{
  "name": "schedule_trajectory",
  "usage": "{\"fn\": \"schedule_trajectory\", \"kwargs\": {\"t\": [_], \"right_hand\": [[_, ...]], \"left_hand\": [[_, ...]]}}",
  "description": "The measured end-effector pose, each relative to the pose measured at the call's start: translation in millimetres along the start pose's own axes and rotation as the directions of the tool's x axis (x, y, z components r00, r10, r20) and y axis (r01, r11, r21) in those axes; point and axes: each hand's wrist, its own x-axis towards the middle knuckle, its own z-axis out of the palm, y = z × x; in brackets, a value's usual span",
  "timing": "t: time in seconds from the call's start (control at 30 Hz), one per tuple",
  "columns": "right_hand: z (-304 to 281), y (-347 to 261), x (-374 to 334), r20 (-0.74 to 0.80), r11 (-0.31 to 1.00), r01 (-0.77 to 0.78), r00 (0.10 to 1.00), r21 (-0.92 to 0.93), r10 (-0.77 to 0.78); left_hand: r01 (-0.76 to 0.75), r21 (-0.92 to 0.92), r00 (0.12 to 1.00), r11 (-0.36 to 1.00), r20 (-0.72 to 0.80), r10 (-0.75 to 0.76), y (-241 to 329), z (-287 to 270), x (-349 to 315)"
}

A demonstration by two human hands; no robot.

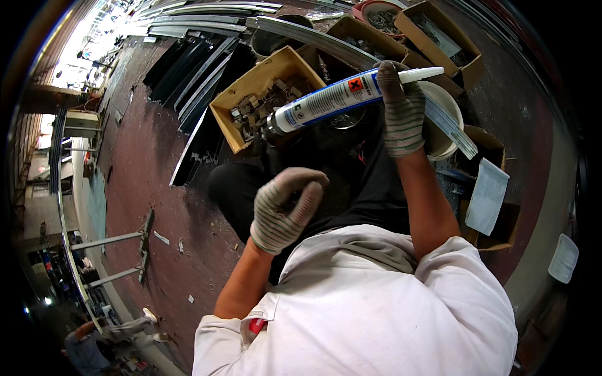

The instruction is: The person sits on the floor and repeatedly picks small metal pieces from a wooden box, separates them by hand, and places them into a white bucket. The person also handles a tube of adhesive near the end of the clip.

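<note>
My right hand, in a striped knit glove, grips a sealant cartridge near its nozzle end. This white and blue tube lies slantwise in the air above my lap. Its white tapered nozzle points to the right, and a dark round fitting sits at its left end. Below the tube and apart from it is my left hand, gloved the same way. Its fingers curl in toward the thumb, and nothing shows between them.
A wooden box of small metal pieces stands ahead, with dark metal profiles to its left. A white bucket and cardboard boxes stand to the right. At lower left another person is near a metal frame.
</note>
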Motion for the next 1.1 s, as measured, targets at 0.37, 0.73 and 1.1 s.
{"fn": "schedule_trajectory", "kwargs": {"t": [0.37,0.73,1.1], "right_hand": [[23,-55,13,0.293,0.990,0.116,0.952,-0.075,-0.089],[65,-58,-15,0.542,0.971,0.230,0.825,-0.062,-0.161],[24,-27,-102,0.825,0.056,0.826,0.551,-0.561,0.128]], "left_hand": [[-0.017,0.174,0.999,0.985,0.033,0.011,-19,-40,63],[0.077,-0.252,0.997,0.965,-0.002,-0.081,-53,-19,83],[0.165,-0.463,0.904,0.871,-0.282,-0.321,-58,-35,105]]}}
